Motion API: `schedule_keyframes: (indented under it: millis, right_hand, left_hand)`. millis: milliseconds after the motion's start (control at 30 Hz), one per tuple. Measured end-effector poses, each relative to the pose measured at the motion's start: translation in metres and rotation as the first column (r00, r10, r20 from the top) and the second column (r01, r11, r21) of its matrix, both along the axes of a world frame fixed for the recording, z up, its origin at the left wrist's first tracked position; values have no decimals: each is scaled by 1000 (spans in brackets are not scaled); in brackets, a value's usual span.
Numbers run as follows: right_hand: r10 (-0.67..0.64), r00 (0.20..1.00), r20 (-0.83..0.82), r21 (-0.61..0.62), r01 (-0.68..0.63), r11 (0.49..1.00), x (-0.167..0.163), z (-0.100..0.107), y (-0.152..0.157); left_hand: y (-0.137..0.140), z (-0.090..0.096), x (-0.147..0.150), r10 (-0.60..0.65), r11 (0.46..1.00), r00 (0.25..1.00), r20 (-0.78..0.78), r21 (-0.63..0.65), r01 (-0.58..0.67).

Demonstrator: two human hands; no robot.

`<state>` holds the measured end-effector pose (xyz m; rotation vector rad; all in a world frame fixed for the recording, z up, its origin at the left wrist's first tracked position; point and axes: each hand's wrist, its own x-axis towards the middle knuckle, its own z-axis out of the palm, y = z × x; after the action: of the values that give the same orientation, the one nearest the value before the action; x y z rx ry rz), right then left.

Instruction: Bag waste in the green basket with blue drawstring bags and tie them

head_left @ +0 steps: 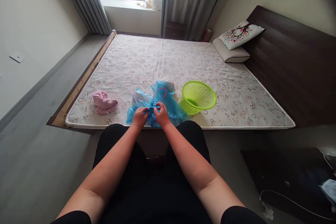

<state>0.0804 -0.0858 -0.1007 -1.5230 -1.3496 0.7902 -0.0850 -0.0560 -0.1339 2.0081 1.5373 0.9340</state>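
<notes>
A blue translucent plastic bag [172, 103] lies on the near edge of the mattress, bunched together at its neck. My left hand [140, 117] pinches the gathered neck from the left. From the right, my right hand [161, 114] grips the same gathered part, its fingers close to those of the left. A thin pink drawstring [164, 89] loops up above the bunched neck. Pale contents show faintly through the plastic, but I cannot make out what they are. Just right of the bag, a lime-green plastic mesh basket [183, 103] leans tilted, with its mouth toward me.
A crumpled pink cloth [105, 103] lies left of the bag on the letter-printed mattress [147, 56]. A wooden bed rail [84, 77] runs along the left. A pillow [240, 35] rests by the dark headboard [294, 56]. At lower right stands a dark low cabinet [286, 168] with a white cable.
</notes>
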Motion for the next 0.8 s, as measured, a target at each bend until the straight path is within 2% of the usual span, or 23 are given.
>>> schedule_keyframes:
  millis: [67, 100, 167, 300, 400, 533, 633, 700, 800]
  right_hand:
    - [23, 977, 212, 99, -45, 994, -2, 5, -2]
    - [52, 953, 299, 103, -87, 991, -2, 7, -2]
    - [118, 901, 417, 24, -140, 990, -1, 10, -1]
    - [185, 814, 551, -135, -132, 982, 3, 9, 2]
    - [182, 783, 595, -169, -99, 981, 6, 7, 1]
    - [147, 809, 570, -206, -32, 978, 8, 7, 0]
    - [191, 806, 560, -162, -120, 979, 7, 9, -1]
    - [235, 776, 586, -145, -184, 972, 5, 10, -2]
    - [282, 725, 628, -194, -205, 959, 5, 11, -3]
  left_hand:
    - [0, 0, -2, -6, 1000, 1000, -21, 22, 7]
    - [-1, 1, -2, -12, 999, 1000, -28, 37, 13]
    - [-2, 3, -2, -28, 998, 999, -28, 62, 29]
    - [-2, 4, -5, -42, 997, 999, -31, 64, 44]
    - [0, 3, -9, -48, 998, 997, -68, 32, 50]
    - [1, 2, -12, -5, 1000, 996, -89, 1, 5]
    - [0, 2, -11, -20, 1000, 998, -62, 15, 21]
    - [-1, 3, -9, -53, 997, 998, -46, 49, 55]
    - [-2, 4, -7, -81, 991, 995, -59, 101, 87]
